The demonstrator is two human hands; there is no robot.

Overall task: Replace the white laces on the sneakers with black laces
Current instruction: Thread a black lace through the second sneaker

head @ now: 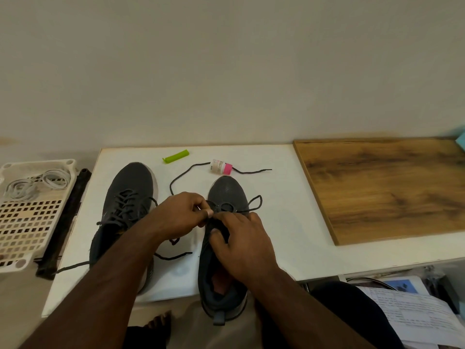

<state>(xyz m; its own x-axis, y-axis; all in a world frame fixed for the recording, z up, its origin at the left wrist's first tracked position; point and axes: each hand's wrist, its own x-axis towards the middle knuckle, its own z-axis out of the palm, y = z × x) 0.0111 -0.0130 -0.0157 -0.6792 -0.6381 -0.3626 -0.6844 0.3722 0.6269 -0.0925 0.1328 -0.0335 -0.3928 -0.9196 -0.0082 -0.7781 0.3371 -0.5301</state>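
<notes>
Left hand: fingers curled, pinching the black lace at the lowest eyelets of the right sneaker. Right hand: fingers bent over the tongue and eyelet row, bracing the shoe; thumb inside the throat; whether also gripping lace, cannot tell. Both hands meeting directly over the toe-end eyelets, left hand nearer the working strand.

Right sneaker under the hands, long axis running straight away, toe far, heel overhanging the near edge of the counter. Only the first crossing threaded, judged early in this shoe. Free lace trailing from the left hand's pinch forward in a curve, passing a small pink-capped bottle beyond the toe; a second loop out to the right of the hands.

Left sneaker beside the left forearm, already laced in black, ends loose. White laces well off to the left in a perforated tray. Green clip beyond the hands. Wooden board far right.
</notes>
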